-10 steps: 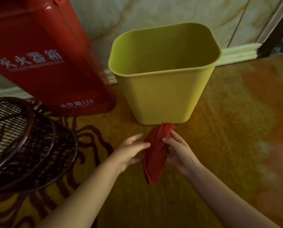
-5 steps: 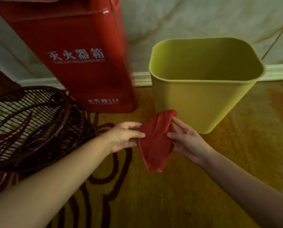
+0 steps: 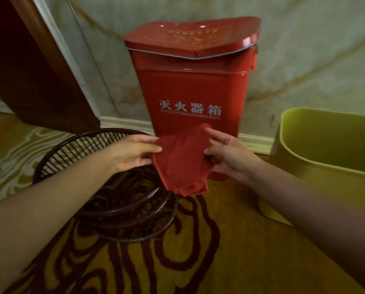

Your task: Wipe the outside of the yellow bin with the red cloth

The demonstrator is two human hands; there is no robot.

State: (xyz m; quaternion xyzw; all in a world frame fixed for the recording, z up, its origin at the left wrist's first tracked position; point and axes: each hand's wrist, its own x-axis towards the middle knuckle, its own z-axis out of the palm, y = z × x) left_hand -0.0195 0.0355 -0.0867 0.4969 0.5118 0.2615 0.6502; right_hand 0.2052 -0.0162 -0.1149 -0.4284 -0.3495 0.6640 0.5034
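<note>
The red cloth [image 3: 181, 162] hangs folded in mid-air, held between both hands in front of the red box. My left hand [image 3: 132, 152] pinches its left edge with thumb and fingers. My right hand [image 3: 230, 155] grips its right side, with the index finger along the top corner. The yellow bin [image 3: 330, 158] stands upright on the carpet at the far right, partly cut off by the frame edge and partly behind my right forearm. The cloth is well to the left of the bin and does not touch it.
A red fire extinguisher box [image 3: 192, 88] stands against the marble wall behind the cloth. A dark wire basket [image 3: 122, 200] lies tipped on the patterned carpet under my left forearm. A dark wooden door frame [image 3: 29, 71] is at the back left.
The view has swung left, so the bin has slid to the right edge and the red box sits in the middle. Both hands have lifted the cloth and spread it wider.
</note>
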